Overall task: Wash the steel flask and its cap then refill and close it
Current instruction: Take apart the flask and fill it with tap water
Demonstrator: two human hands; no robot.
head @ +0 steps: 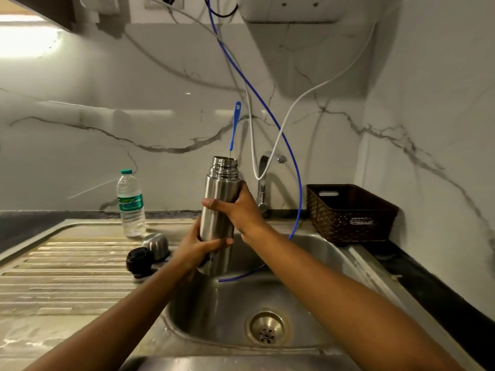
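Two bare forearms reach in from the near edge toward the sink (308,253), whose steel basin sits low in the middle with its round drain (267,328) nearest the viewer. Above the basin, toward its far left side, both hands hold the flask (218,210) upright in the air, mouth open and uncapped. The left hand (197,249) wraps the lower body of the flask, fingers curled tight around the steel. The right hand (238,207) grips higher up, just under the threaded neck, fingers closed around the far side and thumb pressed across the front.

A brush (235,127) with a thin blue handle stands in the flask's mouth, its top leaning slightly right (neither hand touches it). On the ribbed draining board left of the sink lie the steel cap (156,246) and, just in front of it, a black stopper (139,261); the two look to be touching. Farther back on that side stands a plastic water bottle (130,203) with a green label and lid.

Behind the sink rises the tap (263,180). A blue tube (270,113) hangs from above and ends inside the basin; a white tube (289,111) loops beside the tap. A dark woven basket (348,212) sits right of the sink.
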